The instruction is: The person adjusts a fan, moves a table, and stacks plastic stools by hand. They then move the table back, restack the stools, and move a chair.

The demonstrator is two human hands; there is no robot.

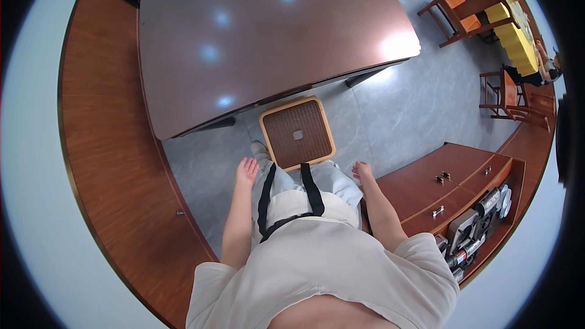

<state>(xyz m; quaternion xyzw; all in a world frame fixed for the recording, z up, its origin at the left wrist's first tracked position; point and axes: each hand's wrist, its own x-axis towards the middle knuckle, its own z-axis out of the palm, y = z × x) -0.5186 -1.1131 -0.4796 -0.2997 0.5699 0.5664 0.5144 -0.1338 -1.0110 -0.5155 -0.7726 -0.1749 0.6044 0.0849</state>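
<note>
Both hands empty. Left hand (247, 170) hangs at the hip, fingers released and spread, palm toward the leg, gripping nothing. Right hand (362, 172) same on the other side: fingers slack, nothing in them, just beside the near corner of the wooden cabinet (451, 176), contact unclear.

Stool (297, 132) stands upright on the grey floor (402, 109), right in front of the legs and between the two hands. It has a square woven seat in a light wood frame. Its far edge sits at the near edge of the big dark table (268, 30), maybe slightly under it. Neither hand touches it.

The cabinet's top has some cylindrical items (475, 225) at its right end, too small to identify. Chairs (466, 6) with yellow and orange cushions are well apart, far right.
</note>
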